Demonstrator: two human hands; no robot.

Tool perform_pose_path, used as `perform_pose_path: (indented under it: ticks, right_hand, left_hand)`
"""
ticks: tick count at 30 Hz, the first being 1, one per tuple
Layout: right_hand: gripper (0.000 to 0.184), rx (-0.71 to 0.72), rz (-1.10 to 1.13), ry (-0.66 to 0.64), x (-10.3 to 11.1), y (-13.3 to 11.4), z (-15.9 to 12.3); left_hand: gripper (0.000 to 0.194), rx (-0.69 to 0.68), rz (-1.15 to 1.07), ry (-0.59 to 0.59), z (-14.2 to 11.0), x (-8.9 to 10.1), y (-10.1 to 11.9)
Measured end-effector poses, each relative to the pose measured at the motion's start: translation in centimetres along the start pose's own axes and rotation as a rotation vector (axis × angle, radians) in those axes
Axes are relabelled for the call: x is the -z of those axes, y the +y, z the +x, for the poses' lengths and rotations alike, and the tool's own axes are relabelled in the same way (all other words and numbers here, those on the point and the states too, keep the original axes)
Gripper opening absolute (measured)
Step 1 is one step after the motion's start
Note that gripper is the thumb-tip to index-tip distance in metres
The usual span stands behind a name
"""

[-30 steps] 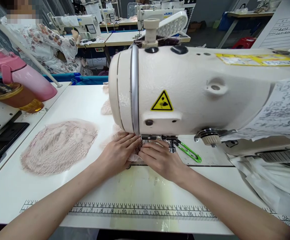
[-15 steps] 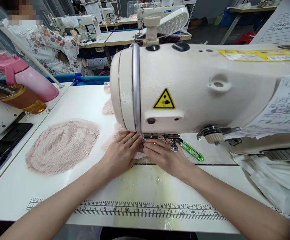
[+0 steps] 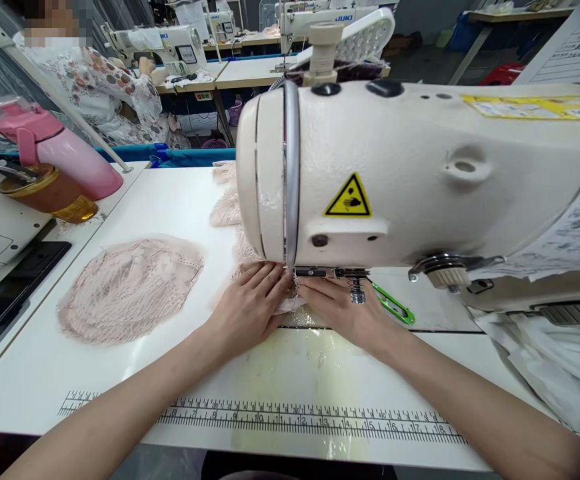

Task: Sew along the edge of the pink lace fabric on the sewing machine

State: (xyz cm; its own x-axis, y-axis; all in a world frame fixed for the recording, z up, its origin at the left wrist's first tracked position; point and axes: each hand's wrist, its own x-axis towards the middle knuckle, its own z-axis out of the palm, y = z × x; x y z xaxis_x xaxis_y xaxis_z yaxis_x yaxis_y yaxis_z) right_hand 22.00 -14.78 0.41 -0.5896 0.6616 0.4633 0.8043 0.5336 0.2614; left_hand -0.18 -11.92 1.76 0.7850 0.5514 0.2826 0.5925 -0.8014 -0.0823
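Note:
My left hand [image 3: 253, 308] lies flat, fingers stretched forward, on a pale pink lace piece [image 3: 244, 250] beside the needle end of a white sewing machine [image 3: 410, 180]. Flat fingers of my right hand [image 3: 344, 308] reach under the machine head from the right, close to my left fingertips. A strip of the lace shows between the two hands. The machine head hides the needle and part of the right fingers. Just right of that hand lie green thread snips [image 3: 395, 305]. Another pink lace piece [image 3: 130, 290], roughly oval, is spread at the left.
A ruler strip [image 3: 270, 419] runs along the table's front. To the left are a pink bottle [image 3: 77, 160], an amber cup [image 3: 55, 193] and a dark phone [image 3: 20, 280]. White cloth [image 3: 545, 360] bunches at right. Another person [image 3: 95, 93] sits at a machine behind.
The view has shifted a little, so the machine, hands and lace appear slightly farther right. Relative to the machine, both hands stay nearly in place.

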Motion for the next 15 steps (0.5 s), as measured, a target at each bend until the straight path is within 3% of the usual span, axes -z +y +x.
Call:
perform_pose_path:
  ticks: [9, 12, 15]
  right_hand:
    - [0.032, 0.025, 0.039, -0.094, -0.71, 0.79, -0.22]
    - [0.042, 0.0, 0.037, -0.108, -0.92, 0.69, -0.45]
    - [0.046, -0.003, 0.055, -0.094, -0.51, 0.42, -0.41]
  left_hand:
    - [0.043, -0.002, 0.007, 0.002, 0.0, 0.09, -0.11]
    - [0.041, 0.009, 0.013, 0.001, 0.06, 0.08, -0.23]
    - [0.036, -0.068, -0.002, 0.065, -0.02, 0.0, -0.49]
